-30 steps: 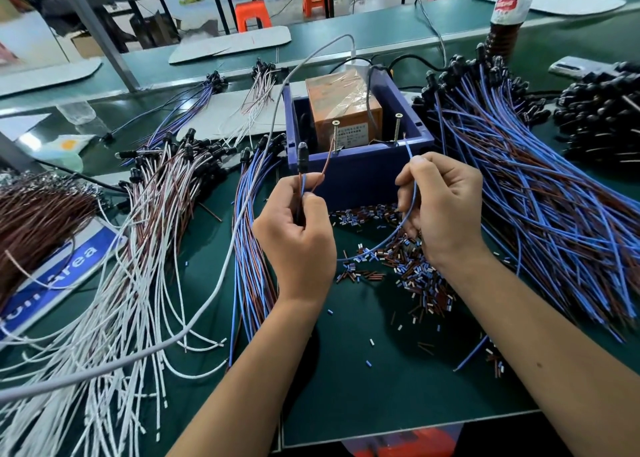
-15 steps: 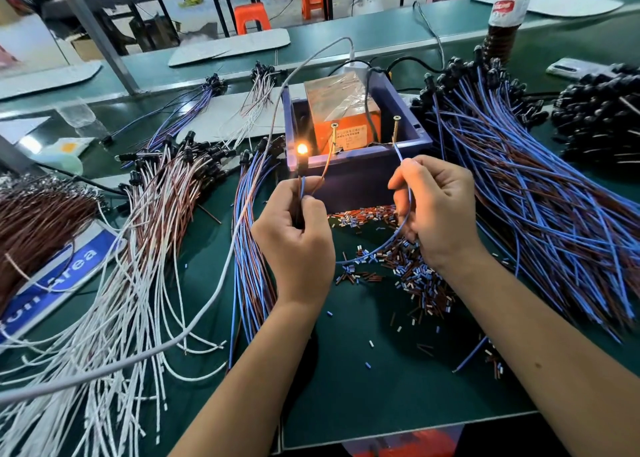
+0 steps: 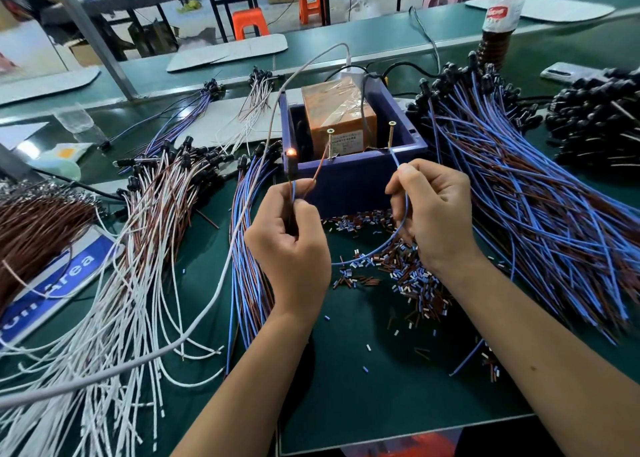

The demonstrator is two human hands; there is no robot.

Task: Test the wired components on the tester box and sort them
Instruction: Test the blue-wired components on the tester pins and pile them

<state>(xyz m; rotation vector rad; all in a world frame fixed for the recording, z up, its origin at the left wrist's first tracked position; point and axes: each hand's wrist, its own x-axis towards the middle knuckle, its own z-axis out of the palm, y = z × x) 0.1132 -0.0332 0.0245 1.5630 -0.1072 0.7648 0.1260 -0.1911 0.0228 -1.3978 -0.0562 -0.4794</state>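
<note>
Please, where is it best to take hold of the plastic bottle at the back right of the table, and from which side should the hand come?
Grip the bottle round its labelled upper body, coming from the front left. It stands upright, and black-headed wires are heaped against its base, so the lower part is crowded and only the upper part shows free.

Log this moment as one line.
step: testing | left hand: holds lit component, brown lead on left screw | right hand: blue lead at right screw | lamp: on
</note>
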